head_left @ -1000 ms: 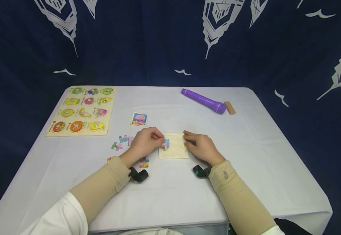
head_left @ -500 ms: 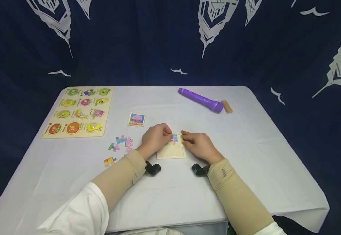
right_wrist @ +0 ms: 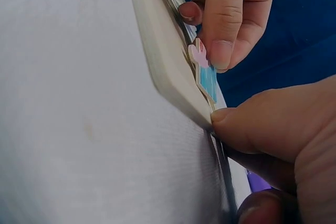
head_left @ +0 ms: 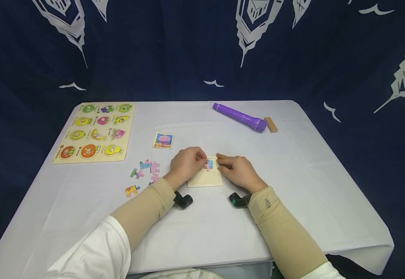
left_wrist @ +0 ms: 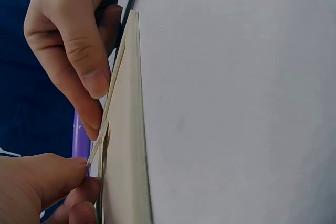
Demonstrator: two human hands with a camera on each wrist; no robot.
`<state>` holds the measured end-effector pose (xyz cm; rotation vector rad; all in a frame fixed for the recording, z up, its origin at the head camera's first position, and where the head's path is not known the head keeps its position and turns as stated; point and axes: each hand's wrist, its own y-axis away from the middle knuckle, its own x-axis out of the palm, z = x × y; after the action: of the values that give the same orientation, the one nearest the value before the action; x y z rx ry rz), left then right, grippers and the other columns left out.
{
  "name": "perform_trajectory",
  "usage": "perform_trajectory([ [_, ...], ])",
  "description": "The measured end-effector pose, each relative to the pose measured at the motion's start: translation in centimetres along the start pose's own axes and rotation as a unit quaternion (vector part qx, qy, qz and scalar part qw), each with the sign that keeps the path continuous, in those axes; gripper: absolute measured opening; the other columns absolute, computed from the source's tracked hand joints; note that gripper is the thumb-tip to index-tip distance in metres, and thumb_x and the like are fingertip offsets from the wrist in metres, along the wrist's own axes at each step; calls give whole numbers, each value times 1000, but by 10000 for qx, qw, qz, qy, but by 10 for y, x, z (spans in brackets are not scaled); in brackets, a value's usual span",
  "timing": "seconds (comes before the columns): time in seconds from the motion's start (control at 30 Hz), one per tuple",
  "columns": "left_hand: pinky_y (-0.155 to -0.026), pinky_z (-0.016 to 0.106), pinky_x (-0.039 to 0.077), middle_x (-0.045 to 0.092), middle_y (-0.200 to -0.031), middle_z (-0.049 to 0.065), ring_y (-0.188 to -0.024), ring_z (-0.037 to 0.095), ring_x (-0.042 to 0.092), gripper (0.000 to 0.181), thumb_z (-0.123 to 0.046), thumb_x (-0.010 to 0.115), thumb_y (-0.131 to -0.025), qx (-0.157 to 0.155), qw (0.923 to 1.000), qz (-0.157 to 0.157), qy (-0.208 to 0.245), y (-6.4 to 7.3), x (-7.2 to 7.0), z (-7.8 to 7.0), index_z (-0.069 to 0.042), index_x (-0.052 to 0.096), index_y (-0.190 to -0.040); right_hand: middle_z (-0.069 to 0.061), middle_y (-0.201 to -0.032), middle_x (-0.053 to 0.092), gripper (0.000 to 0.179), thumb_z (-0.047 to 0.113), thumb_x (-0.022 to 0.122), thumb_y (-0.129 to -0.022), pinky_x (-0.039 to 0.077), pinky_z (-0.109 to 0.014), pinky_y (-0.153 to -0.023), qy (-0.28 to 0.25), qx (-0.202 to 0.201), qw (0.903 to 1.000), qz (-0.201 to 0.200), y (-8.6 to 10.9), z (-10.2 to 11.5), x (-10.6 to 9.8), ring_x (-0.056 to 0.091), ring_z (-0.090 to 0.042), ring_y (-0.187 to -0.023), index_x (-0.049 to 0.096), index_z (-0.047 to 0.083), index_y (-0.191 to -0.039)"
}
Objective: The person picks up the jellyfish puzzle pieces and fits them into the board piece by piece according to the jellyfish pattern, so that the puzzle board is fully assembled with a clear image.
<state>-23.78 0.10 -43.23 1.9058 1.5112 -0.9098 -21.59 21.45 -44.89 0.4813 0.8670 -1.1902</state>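
"So, what's the left hand (head_left: 187, 161) doing?"
"It's pinching the puzzle piece (right_wrist: 208, 83), tilting it at the wooden tray's (head_left: 200, 181) far right corner."
"And the right hand (head_left: 238, 170)?"
"It's gripping that corner, fingers bending."

I see the pale, square wooden puzzle tray (head_left: 200, 179) lying flat, its rim shallow. Toward the tray's far right corner I make out a thin pink-and-blue jigsaw piece (head_left: 209, 165), picture side up and tilted.
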Motion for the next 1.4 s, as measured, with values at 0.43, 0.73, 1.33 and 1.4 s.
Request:
perform_trajectory([
  [0.43, -65, 30, 46, 68, -88, -12, -78, 8, 61, 9, -33, 79, -91, 365, 9965, 458, -590, 7, -1, -1, -27, 74, -95, -2, -143, 62, 34, 18, 71, -97, 44, -48, -112, 1, 73, 10000, 19, 2, -2, 0, 57, -30, -135, 71, 7, -129],
  [0.73, -65, 31, 46, 65, -88, -9, -78, 9, 60, 11, -35, 78, -92, 372, 9970, 348, -589, 3, 4, -2, -25, 73, -93, -1, -143, 62, 35, 19, 71, -97, 44, -50, -112, -28, 138, 9999, 37, 2, -1, 0, 57, -30, -135, 71, 6, -130],
  [1.33, -63, 31, 45, 64, -87, -10, -77, 10, 60, 12, -37, 76, -93, 310, 9972, 346, -583, -3, 7, -2, -27, 72, -89, 0, -145, 60, 36, 18, 69, -98, 44, -49, -112, -71, 184, 9997, 121, 2, 4, -2, 55, -29, -136, 69, 4, -131],
  [1.4, -63, 31, 45, 64, -85, -10, -77, 10, 60, 13, -38, 77, -93, 274, 9975, 336, -559, -4, 7, -3, -27, 72, -89, 0, -145, 60, 36, 18, 69, -98, 44, -49, -112, -97, 205, 9997, 115, 2, 4, -3, 55, -29, -137, 68, 4, -131],
])
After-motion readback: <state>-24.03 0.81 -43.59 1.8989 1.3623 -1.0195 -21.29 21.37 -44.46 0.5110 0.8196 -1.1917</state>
